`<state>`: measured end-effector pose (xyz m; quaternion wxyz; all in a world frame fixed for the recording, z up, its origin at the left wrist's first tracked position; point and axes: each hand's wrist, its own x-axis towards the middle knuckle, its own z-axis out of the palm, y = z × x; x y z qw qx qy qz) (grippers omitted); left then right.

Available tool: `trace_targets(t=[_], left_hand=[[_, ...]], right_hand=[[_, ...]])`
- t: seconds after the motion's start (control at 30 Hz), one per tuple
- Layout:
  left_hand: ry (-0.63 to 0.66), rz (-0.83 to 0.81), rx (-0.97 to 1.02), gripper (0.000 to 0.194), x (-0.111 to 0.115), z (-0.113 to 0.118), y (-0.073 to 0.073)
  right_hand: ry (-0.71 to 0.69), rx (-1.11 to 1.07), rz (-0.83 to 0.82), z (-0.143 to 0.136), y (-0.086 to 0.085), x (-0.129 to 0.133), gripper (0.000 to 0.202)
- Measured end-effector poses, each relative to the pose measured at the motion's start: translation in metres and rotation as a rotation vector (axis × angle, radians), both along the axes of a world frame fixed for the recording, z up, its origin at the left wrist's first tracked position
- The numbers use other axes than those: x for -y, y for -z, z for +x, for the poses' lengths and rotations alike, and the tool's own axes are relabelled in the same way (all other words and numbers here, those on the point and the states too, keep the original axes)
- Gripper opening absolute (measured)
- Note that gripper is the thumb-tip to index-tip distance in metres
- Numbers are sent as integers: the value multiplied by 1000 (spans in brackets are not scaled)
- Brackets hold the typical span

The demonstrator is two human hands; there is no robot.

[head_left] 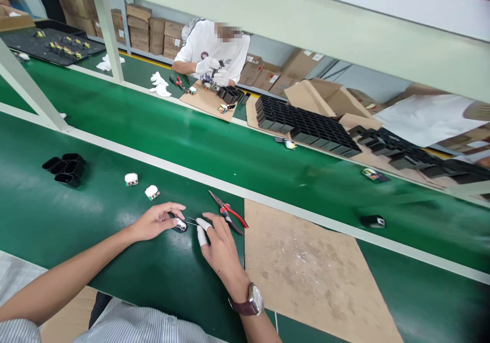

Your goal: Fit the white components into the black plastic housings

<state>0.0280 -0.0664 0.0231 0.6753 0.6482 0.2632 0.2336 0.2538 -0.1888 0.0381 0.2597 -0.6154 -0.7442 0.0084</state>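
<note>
My left hand [163, 220] is closed on a small black housing [179, 226] with a white part inside, keeping it on the green bench. My right hand [222, 243] wears white finger cots on thumb and index finger. At those fingertips are two thin, pale, wire-like strands [192, 221] that reach toward the housing; whether they are wires or tweezer tips I cannot tell. Just beyond the right hand lie long-nose pliers [229, 213] with red and black handles. Two small circuit boards with white round tops, one nearer [152, 192] and one farther [131, 179], rest past the left hand.
Several black housings [67, 169] stand at the left. A brown cardboard sheet [306, 266] covers the bench at right. Beyond a pale rail runs a green belt [161, 128] carrying a black unit [373, 221]. Across it, a gloved co-worker [214, 52] handles a part beside black trays [321, 128].
</note>
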Motion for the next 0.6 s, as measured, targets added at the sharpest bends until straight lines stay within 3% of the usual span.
trace_targets(t=[0.2, 0.43, 0.6], left_hand=[[57, -9, -5, 58, -1, -7, 1], [51, 78, -63, 53, 0, -8, 0], [46, 146, -73, 53, 1, -8, -2]], right_hand=[[-233, -131, -4, -23, -15, -13, 34], [-260, -200, -43, -21, -6, -19, 39], [-241, -43, -40, -21, -5, -16, 38]])
